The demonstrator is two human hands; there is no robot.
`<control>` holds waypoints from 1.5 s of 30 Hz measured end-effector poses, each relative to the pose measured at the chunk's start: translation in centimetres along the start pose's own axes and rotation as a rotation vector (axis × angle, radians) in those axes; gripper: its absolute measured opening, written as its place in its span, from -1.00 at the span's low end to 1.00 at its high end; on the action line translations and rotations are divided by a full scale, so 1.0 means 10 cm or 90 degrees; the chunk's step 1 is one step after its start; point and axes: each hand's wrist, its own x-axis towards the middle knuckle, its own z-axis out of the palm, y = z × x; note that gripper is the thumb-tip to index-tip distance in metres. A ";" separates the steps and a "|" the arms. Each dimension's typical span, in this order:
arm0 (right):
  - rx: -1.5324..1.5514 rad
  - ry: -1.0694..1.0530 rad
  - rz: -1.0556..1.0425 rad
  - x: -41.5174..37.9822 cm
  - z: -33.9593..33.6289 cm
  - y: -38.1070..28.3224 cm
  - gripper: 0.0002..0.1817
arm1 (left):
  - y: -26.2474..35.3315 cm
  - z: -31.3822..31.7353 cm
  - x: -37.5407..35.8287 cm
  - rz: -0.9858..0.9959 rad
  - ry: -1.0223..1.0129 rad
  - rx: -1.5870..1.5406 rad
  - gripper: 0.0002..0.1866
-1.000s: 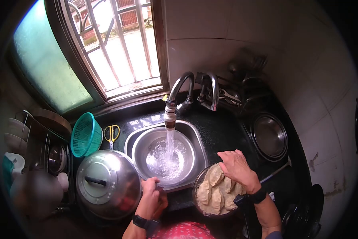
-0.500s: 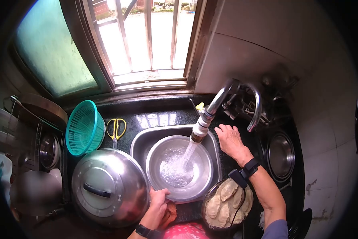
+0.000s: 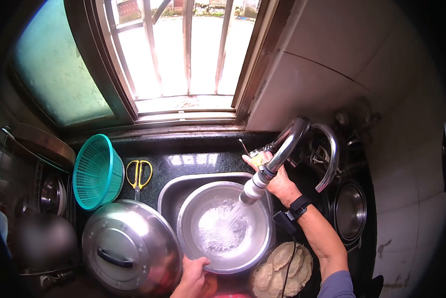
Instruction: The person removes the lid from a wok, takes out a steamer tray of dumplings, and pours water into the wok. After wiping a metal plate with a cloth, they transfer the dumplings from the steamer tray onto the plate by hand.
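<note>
A metal basin (image 3: 255, 248) sits in the sink (image 3: 169, 191), with churning water in it. Water runs into it from the white spout end of the chrome faucet (image 3: 293, 141). My left hand (image 3: 194, 275) grips the basin's near-left rim, thumb on the edge; something orange shows beside it. Behind the faucet, my right hand (image 3: 281, 186) has its fingers at a yellow tap knob (image 3: 258, 158), partly hidden by the spout. A bowl of pale dumplings (image 3: 282, 270) stands below my right forearm, and a thin dark cord crosses it.
Left of the sink lie a large domed metal lid (image 3: 133, 243), yellow-handled scissors (image 3: 138, 176) and a green plastic basket (image 3: 99, 171). A metal pot (image 3: 350, 211) stands at the right. A barred window (image 3: 183, 59) is behind the counter.
My right hand has moved left from the counter beside the sink to the yellow knob behind the faucet. My left hand stays at the basin's rim. Water still flows.
</note>
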 end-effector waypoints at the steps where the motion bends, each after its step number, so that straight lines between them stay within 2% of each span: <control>1: -0.002 -0.011 -0.001 0.02 0.04 0.05 -0.81 | 0.00 0.00 0.00 -0.004 0.003 0.000 -0.28; 2: -0.004 -0.023 -0.001 0.05 0.06 0.04 -0.80 | 0.01 -0.02 0.00 0.001 -0.016 -0.010 -0.28; 3: -0.126 -0.058 -0.012 0.11 0.05 0.03 -0.76 | 0.02 -0.03 0.00 0.006 -0.034 -0.019 -0.29; 4: -0.235 -0.033 -0.117 0.12 0.00 -0.02 -0.62 | 0.04 -0.03 0.00 0.011 -0.047 -0.025 -0.31; 5: -0.235 -0.043 -0.115 0.13 0.01 0.00 -0.53 | 0.05 -0.02 -0.02 0.008 -0.043 -0.025 -0.31; 8: -0.325 -0.084 -0.089 0.15 0.10 0.04 -0.50 | 0.08 -0.01 -0.04 0.022 -0.033 -0.019 -0.31; 17: -0.341 -0.102 -0.039 0.11 0.04 0.01 -0.42 | 0.03 -0.05 0.02 0.018 -0.076 -0.043 -0.32; 19: -0.329 -0.134 0.023 0.10 0.02 -0.04 -0.40 | 0.02 -0.08 0.03 0.008 -0.075 -0.053 -0.32; 21: -0.355 -0.135 0.028 0.13 0.04 0.03 -0.33 | 0.05 -0.08 0.01 0.013 -0.077 -0.056 -0.32; 23: -0.177 -0.131 0.137 0.14 0.00 0.07 -0.26 | 0.10 -0.08 -0.02 0.017 -0.080 -0.058 -0.32; 26: -0.003 -0.069 0.147 0.03 0.05 0.15 -0.26 | 0.16 -0.14 -0.06 0.010 -0.075 -0.050 -0.33; 27: -0.022 -0.057 0.113 0.02 -0.11 -0.04 -0.28 | 0.16 -0.17 -0.07 0.010 -0.074 -0.035 -0.34; 28: -0.089 -0.105 0.165 0.00 -0.27 -0.23 -0.36 | 0.16 -0.20 -0.08 0.009 -0.075 -0.020 -0.35; 29: -0.123 -0.071 0.118 -0.18 -0.28 -0.16 -0.45 | 0.17 -0.23 -0.10 0.008 -0.079 -0.016 -0.35; 31: -0.135 -0.119 0.162 -0.47 -0.47 -0.27 -0.51 | 0.19 -0.26 -0.14 0.009 -0.097 -0.023 -0.36; 34: -0.039 -0.133 0.217 -0.95 -0.82 -0.58 -0.55 | 0.23 -0.32 -0.18 -0.015 -0.138 -0.070 -0.34; 37: 0.054 -0.137 0.270 -1.42 -1.15 -1.03 -0.57 | 0.31 -0.34 -0.34 -0.026 -0.151 -0.016 -0.35; 40: 0.127 -0.101 0.378 -1.88 -1.44 -1.53 -0.59 | 0.31 -0.52 -0.39 -0.037 -0.168 0.012 -0.33; 43: 0.146 -0.024 0.356 -2.47 -1.59 -1.88 -0.61 | 0.30 -0.76 -0.42 -0.048 -0.155 0.080 -0.40; 45: 0.161 0.019 0.378 -2.93 -1.68 -2.14 -0.62 | 0.40 -0.79 -0.56 -0.091 -0.239 0.072 -0.49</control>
